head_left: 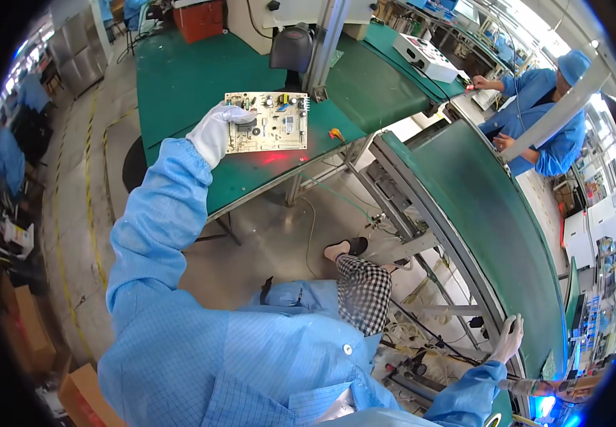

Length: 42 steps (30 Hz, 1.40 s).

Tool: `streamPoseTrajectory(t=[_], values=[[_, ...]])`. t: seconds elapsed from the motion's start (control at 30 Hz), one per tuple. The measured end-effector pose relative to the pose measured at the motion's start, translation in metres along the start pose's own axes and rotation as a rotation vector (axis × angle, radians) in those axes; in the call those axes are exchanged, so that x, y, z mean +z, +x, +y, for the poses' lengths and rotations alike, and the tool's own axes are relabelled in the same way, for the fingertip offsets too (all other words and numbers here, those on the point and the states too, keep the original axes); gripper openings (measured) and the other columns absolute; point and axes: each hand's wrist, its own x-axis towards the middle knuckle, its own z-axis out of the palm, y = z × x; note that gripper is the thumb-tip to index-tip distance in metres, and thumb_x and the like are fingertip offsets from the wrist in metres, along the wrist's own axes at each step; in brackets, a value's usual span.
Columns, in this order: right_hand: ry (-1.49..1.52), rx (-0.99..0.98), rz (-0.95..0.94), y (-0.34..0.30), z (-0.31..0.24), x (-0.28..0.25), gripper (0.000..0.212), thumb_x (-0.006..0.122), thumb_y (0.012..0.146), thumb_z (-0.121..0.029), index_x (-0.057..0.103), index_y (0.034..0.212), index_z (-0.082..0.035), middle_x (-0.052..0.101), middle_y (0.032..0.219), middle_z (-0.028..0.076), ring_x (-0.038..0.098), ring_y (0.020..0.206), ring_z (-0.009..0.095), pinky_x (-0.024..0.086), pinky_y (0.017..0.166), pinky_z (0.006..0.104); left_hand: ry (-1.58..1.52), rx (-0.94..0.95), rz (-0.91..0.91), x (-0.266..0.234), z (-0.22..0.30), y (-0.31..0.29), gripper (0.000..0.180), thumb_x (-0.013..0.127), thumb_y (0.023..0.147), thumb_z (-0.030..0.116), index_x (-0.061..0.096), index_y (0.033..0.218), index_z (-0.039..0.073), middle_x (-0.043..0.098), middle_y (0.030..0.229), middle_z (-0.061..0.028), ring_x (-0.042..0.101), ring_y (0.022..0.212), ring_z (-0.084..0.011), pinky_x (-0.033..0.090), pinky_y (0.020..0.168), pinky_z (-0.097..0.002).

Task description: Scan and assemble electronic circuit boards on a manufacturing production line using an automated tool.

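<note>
At the lower left, brown cardboard boxes (86, 397) stand on the floor, their contents too dim to make out. Next comes a red bin (199, 21) at the table's (172, 67) far side, its inside hidden. The gloved left hand (217, 130) pinches the left edge of a pale circuit board (271, 135) over the table. Farther right, the right hand (508, 340) rests at the green conveyor's (482, 185) near edge, fingers slightly spread.
</note>
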Motion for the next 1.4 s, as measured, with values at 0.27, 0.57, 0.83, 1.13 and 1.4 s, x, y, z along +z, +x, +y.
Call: streamPoseTrajectory(t=[0.27, 0.57, 0.83, 1.13, 1.4], values=[[0.022, 0.028, 0.007, -0.003, -0.001, 0.000, 0.052, 0.048, 0.095, -0.042, 0.055, 0.128, -0.002, 0.049, 0.135, 0.021, 0.044, 0.127, 0.033, 0.033, 0.107, 0.0388, -0.028, 0.129, 0.144, -0.028, -0.014, 0.020, 0.031, 0.057, 0.082, 0.009, 0.060, 0.108, -0.006, 0.067, 0.100, -0.0154, 0.068, 0.084, -0.0239, 0.056, 0.080, -0.0338], [0.052, 0.031, -0.004, -0.005, -0.013, -0.005, 0.052, 0.047, 0.096, -0.040, 0.055, 0.128, 0.001, 0.048, 0.136, 0.023, 0.043, 0.128, 0.033, 0.032, 0.107, 0.0393, -0.034, 0.103, 0.218, -0.026, -0.018, 0.020, 0.025, 0.058, 0.082, 0.009, 0.062, 0.103, -0.004, 0.068, 0.094, -0.0133, 0.067, 0.080, -0.0222, 0.056, 0.077, -0.0326], [0.045, 0.015, -0.007, -0.002, -0.004, -0.001, 0.051, 0.048, 0.096, -0.040, 0.055, 0.127, 0.001, 0.048, 0.135, 0.022, 0.043, 0.128, 0.033, 0.032, 0.107, 0.0389, -0.058, 0.054, 0.184, -0.039, -0.024, 0.029, 0.029, 0.059, 0.082, 0.011, 0.060, 0.107, -0.004, 0.066, 0.098, -0.0142, 0.067, 0.082, -0.0232, 0.056, 0.078, -0.0345], [0.040, 0.011, 0.005, -0.003, -0.007, -0.002, 0.050, 0.048, 0.096, -0.038, 0.056, 0.126, 0.001, 0.049, 0.134, 0.023, 0.044, 0.127, 0.034, 0.033, 0.107, 0.0392, -0.150, 0.076, 0.230, -0.017, 0.000, 0.020, 0.031, 0.060, 0.086, 0.017, 0.060, 0.112, 0.002, 0.068, 0.092, -0.0083, 0.069, 0.076, -0.0210, 0.057, 0.065, -0.0307], [0.049, 0.030, -0.005, -0.001, -0.005, -0.003, 0.050, 0.049, 0.096, -0.039, 0.057, 0.125, 0.001, 0.049, 0.135, 0.023, 0.044, 0.127, 0.035, 0.033, 0.107, 0.0399, -0.275, 0.125, 0.232, -0.025, -0.011, 0.048, 0.026, 0.052, 0.093, 0.016, 0.058, 0.114, 0.001, 0.067, 0.100, -0.0108, 0.068, 0.084, -0.0226, 0.057, 0.072, -0.0325]])
